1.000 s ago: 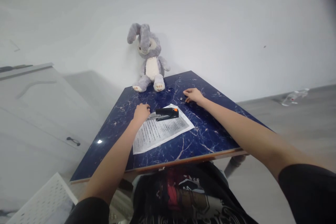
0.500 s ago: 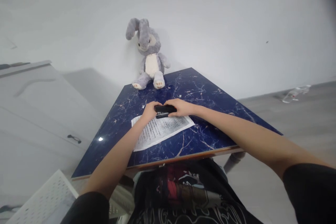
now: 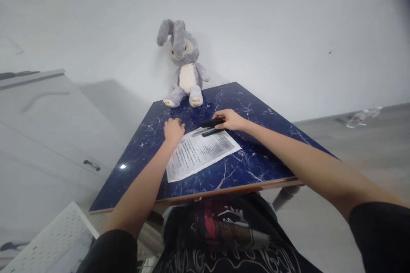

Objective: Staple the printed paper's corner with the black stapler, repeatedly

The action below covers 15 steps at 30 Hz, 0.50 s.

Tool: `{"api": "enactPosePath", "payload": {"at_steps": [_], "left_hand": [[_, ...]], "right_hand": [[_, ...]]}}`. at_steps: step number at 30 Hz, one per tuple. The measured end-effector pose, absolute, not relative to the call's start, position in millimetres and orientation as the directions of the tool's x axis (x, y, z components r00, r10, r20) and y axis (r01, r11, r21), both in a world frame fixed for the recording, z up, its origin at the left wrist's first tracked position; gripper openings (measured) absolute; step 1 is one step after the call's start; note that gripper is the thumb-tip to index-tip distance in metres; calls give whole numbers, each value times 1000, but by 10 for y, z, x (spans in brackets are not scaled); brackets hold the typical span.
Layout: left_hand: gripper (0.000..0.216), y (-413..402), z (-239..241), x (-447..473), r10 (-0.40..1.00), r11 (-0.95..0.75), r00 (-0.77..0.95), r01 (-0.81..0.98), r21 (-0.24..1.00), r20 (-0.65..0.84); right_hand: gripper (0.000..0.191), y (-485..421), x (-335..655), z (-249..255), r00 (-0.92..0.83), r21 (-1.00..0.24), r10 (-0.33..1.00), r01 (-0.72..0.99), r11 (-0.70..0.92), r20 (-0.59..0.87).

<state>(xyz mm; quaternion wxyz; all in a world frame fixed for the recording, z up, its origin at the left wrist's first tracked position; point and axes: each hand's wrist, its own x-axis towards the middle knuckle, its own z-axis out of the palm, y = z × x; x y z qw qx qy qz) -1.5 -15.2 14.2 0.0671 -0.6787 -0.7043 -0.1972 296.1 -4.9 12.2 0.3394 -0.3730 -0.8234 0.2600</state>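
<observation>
A black stapler with a bit of orange at its rear lies over the top edge of a printed sheet of paper. My right hand is closed round the stapler's rear end, and its jaws point left, spread apart. Left of the stapler, my left hand rests near the sheet's upper left corner, its fingers apart and holding nothing. Whether its fingertips touch the paper, I cannot tell. The sheet lies slightly turned on the dark blue marbled table.
A grey plush rabbit sits at the table's far end against the white wall. A white cabinet stands on the left, with a perforated white chair or stool below it. A clear plastic bottle lies on the floor at right.
My left hand has let go of the stapler and moved left. My right hand has shifted right and slightly away with the stapler, and more of the sheet shows.
</observation>
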Motion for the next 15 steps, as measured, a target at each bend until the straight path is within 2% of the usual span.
{"api": "enactPosePath", "payload": {"at_steps": [2,3,8,15], "left_hand": [[42,-117,154,-161,928,128,-173,979,156,330],[42,-95,151,-224,937,136,-178,979,154,302],[24,0,109,-338,972,9,-59,977,214,226],[19,-28,116,-203,953,-105,-16,920,379,303]], "right_hand": [[28,-52,2933,83,-513,-665,776,438,604,367],[28,-52,2922,65,-523,-655,767,438,616,371],[29,-45,2902,26,-552,-621,737,433,653,390],[28,-64,2901,52,-569,-564,727,478,673,385]]}}
